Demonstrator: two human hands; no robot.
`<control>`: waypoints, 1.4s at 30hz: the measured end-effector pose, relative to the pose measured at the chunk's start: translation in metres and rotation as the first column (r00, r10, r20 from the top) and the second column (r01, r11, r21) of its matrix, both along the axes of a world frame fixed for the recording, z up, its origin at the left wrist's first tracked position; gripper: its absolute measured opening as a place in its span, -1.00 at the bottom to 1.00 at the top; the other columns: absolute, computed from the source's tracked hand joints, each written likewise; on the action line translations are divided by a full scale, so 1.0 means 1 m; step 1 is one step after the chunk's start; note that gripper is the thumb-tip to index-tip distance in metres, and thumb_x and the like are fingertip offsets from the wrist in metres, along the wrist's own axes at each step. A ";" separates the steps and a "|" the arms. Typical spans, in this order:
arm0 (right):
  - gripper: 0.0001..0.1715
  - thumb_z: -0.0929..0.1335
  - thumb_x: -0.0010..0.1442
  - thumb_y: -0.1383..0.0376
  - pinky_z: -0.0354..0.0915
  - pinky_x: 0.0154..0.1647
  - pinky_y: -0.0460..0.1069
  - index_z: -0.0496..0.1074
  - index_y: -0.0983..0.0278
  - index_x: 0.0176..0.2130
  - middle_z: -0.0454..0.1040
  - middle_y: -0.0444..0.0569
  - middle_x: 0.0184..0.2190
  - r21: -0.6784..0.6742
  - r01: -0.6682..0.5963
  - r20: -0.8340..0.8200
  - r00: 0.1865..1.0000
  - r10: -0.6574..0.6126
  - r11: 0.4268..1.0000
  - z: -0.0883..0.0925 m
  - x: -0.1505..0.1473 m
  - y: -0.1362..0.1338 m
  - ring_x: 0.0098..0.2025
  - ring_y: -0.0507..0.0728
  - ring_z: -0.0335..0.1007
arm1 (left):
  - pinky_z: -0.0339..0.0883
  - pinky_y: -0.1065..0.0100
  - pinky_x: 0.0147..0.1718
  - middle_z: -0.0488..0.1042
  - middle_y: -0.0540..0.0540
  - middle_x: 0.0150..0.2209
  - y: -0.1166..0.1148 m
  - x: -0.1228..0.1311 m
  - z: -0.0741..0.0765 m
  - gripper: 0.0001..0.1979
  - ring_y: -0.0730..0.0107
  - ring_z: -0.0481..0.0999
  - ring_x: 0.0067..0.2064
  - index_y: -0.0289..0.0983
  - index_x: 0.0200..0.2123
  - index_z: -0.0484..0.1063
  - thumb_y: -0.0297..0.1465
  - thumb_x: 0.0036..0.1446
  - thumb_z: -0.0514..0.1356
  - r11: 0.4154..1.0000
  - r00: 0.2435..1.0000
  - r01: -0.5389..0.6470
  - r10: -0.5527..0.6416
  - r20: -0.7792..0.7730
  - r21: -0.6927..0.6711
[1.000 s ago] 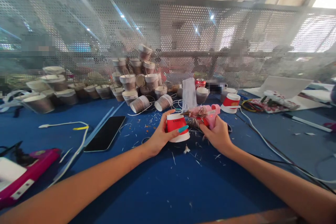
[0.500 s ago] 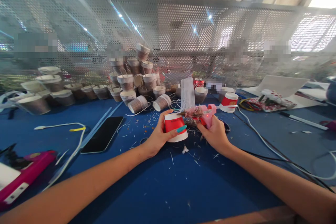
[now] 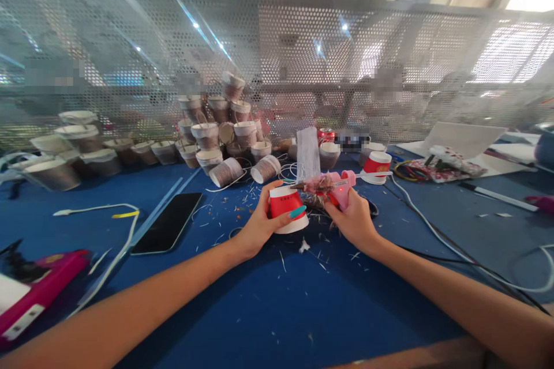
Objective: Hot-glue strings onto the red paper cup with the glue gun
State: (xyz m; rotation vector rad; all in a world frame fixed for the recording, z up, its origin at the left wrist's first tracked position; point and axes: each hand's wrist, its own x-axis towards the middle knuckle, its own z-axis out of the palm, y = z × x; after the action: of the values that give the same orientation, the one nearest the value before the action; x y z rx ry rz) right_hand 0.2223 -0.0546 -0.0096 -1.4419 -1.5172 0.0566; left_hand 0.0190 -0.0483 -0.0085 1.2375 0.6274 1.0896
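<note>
My left hand (image 3: 258, 225) is wrapped round a red and white paper cup (image 3: 285, 203), held bottom-up and slightly tilted over the table. In my right hand (image 3: 355, 220) is a pink hot glue gun (image 3: 335, 184), gripped by its handle, with a small red light showing. Its nozzle points left and lies at the upturned base of the cup; whether it touches cannot be made out. A white glue stick (image 3: 367, 175) juts from the gun's rear. Behind the gun stands a bundle of white strands (image 3: 307, 153).
Many wrapped cups (image 3: 206, 136) are stacked at the back. A phone (image 3: 168, 223) lies left, beyond a magenta device (image 3: 47, 294). Another red cup (image 3: 377, 167) stands back right. Cables (image 3: 437, 230) cross the right side of the blue table (image 3: 259, 311); scraps litter its middle.
Both hands keep hold of the cup and the glue gun in nearly the same pose. The whole view has shifted very slightly; nothing was let go or taken up.
</note>
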 end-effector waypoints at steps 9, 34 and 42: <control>-0.75 0.27 -0.03 0.16 0.07 -0.62 -0.07 0.09 0.20 -0.54 0.23 -0.19 -0.72 -0.015 -0.023 -0.020 1.000 0.023 1.000 0.000 0.001 -0.001 -0.67 0.01 0.13 | 0.34 0.12 -0.11 0.39 -0.07 -0.06 -0.001 0.001 0.002 -0.33 0.26 0.44 -0.13 -0.03 0.05 0.09 -0.41 -0.10 0.32 1.000 1.000 -0.015 0.015 -0.007 -0.006; -0.73 0.27 -0.04 0.15 0.02 -0.63 -0.07 0.06 0.18 -0.57 0.17 -0.21 -0.74 0.014 0.026 0.016 1.000 -0.026 1.000 0.001 0.001 -0.001 -0.68 -0.01 0.06 | 0.38 0.25 -0.16 0.40 -0.03 -0.08 -0.002 0.001 0.004 -0.36 0.35 0.43 -0.16 -0.04 0.03 0.12 -0.43 -0.10 0.32 0.999 0.999 -0.041 0.041 -0.008 -0.022; -0.73 0.27 -0.02 0.16 0.01 -0.66 -0.08 0.06 0.19 -0.57 0.16 -0.22 -0.74 0.022 0.001 -0.002 1.000 -0.001 1.000 0.001 0.001 -0.001 -0.69 -0.02 0.06 | 0.36 0.20 -0.15 0.41 -0.04 -0.10 -0.001 0.000 0.002 -0.34 0.32 0.45 -0.17 -0.03 0.05 0.10 -0.42 -0.10 0.32 0.999 0.999 -0.035 0.035 -0.008 -0.020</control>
State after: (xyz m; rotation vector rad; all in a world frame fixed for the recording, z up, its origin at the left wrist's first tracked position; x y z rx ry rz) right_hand 0.2233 -0.0553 -0.0090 -1.4249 -1.5110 0.0409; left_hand 0.0191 -0.0496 -0.0063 1.2180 0.6667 1.1050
